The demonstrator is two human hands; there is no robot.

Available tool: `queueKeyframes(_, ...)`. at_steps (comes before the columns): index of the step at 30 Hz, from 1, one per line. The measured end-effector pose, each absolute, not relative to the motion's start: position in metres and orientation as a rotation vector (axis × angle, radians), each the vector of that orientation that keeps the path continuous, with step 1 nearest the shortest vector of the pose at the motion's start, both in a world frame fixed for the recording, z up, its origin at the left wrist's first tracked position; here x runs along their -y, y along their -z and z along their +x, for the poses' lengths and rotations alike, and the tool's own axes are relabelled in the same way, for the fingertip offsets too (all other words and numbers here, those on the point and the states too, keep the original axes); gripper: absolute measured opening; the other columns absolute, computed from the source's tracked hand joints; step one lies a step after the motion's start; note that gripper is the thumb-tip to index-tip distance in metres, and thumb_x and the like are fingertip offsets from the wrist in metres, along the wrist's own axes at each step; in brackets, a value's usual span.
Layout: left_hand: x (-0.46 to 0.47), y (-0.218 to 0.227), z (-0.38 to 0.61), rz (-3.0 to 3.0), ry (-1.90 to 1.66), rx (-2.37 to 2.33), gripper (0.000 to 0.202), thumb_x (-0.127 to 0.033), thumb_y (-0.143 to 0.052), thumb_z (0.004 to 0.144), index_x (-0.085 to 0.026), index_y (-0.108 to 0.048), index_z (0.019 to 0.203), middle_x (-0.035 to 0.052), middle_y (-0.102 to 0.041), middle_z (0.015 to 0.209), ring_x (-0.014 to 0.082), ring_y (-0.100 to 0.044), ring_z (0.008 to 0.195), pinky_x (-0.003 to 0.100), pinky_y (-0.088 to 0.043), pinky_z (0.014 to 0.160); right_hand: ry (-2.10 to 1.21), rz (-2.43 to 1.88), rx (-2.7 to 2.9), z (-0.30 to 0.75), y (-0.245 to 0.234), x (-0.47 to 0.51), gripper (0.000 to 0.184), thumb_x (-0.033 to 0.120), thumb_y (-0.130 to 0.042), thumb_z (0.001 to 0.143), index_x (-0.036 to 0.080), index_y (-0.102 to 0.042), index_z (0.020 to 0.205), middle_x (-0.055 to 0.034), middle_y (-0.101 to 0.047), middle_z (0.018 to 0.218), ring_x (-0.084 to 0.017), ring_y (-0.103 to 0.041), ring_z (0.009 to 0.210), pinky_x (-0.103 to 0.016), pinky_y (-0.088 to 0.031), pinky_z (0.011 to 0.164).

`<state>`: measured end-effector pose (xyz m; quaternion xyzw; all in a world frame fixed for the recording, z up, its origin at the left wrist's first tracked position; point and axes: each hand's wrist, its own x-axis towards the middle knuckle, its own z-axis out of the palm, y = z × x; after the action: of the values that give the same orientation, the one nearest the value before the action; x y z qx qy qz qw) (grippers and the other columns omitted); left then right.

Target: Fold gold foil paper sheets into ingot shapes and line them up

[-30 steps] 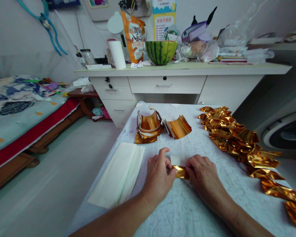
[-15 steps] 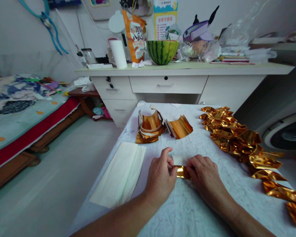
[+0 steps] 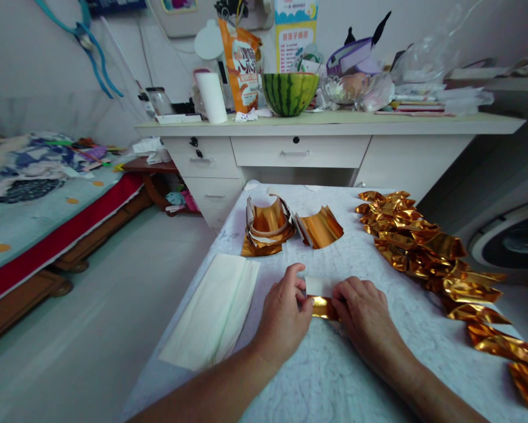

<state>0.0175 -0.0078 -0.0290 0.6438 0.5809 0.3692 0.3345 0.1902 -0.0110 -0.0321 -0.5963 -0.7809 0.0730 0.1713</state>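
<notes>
My left hand [image 3: 284, 317] and my right hand [image 3: 364, 314] both pinch a small gold foil paper [image 3: 323, 306] on the white cloth-covered table [image 3: 334, 376]. The paper's white back side shows just above the fold, between my thumbs. Both hands have fingers curled and pressed onto the paper. Two curled stacks of gold foil sheets [image 3: 267, 226] [image 3: 320, 226] lie beyond my hands. A long row of folded gold foil pieces [image 3: 427, 249] runs down the table's right side.
A stack of white paper [image 3: 215, 311] lies at my left on the table. A white desk [image 3: 326, 144] behind holds half a watermelon [image 3: 289, 92], a paper roll [image 3: 211, 96] and clutter. A bed [image 3: 34, 200] stands at left, a washing machine [image 3: 511, 241] at right.
Hardly anything differs; my hands stay on the gold paper and shift their fingers slightly along the fold.
</notes>
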Motion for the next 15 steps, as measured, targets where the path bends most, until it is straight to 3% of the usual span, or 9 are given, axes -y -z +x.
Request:
queueKeyframes(10,0.0089,0.0257,0.017,1.635,-0.897,-1.473,0.06,-0.004,-0.061,0.072,-0.025,-0.043,0.125,-0.0073,-0.059,0.072,0.0122,-0.059,0.065,0.025,-0.047,0.067,-0.143,-1.671,2.223,0.1912,0.0348,0.0107,0.01,0.018,-0.055,0.089,0.023,-0.059,0.081,-0.003,-0.059,0.083,-0.022,-0.051,0.078,-0.034,-0.034,0.069)
queueKeyframes(15,0.0115,0.0257,0.0193,1.665,-0.972,-1.467,0.059,-0.004,-0.059,0.074,-0.024,-0.041,0.126,-0.0055,-0.061,0.076,0.0125,-0.061,0.07,0.026,-0.048,0.072,-0.204,-1.695,2.211,0.1902,0.0318,0.0111,0.011,0.017,-0.055,0.089,0.022,-0.06,0.081,-0.0034,-0.06,0.083,-0.023,-0.051,0.08,-0.035,-0.034,0.07)
